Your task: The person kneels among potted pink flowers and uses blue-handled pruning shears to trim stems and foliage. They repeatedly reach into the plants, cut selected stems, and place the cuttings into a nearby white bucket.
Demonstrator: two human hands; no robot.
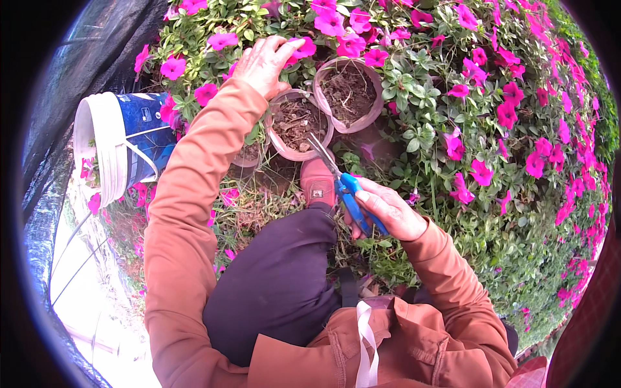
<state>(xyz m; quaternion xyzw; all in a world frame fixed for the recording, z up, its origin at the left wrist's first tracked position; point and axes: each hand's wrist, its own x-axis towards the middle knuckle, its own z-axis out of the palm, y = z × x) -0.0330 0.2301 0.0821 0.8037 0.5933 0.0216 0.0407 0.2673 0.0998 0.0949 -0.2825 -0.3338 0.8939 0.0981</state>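
My left hand (pixel 264 65) reaches over the petunia foliage, thumb and fingers apart. Its fingertips are beside a magenta petunia flower (pixel 305 48), and the thumb is close to the rim of a pinkish plastic pot (pixel 286 151). Whether it touches either is unclear. In my right hand (pixel 390 208) are blue-handled scissors (pixel 350 186), blades pointing up and left towards that pot. Dry soil and bits of debris fill the pot. A second soil-filled pot (pixel 347 128) adjoins it at upper right. A third pot (pixel 247 162), partly hidden, sits at lower left.
Flowering petunias (pixel 485 145) spread densely along the right and top. A blue and white plastic bucket (pixel 145 119) lies on its side at left, flowers near its mouth. Dark netting (pixel 92 53) hangs beyond it. My red shoe (pixel 318 184) is just below the middle pot.
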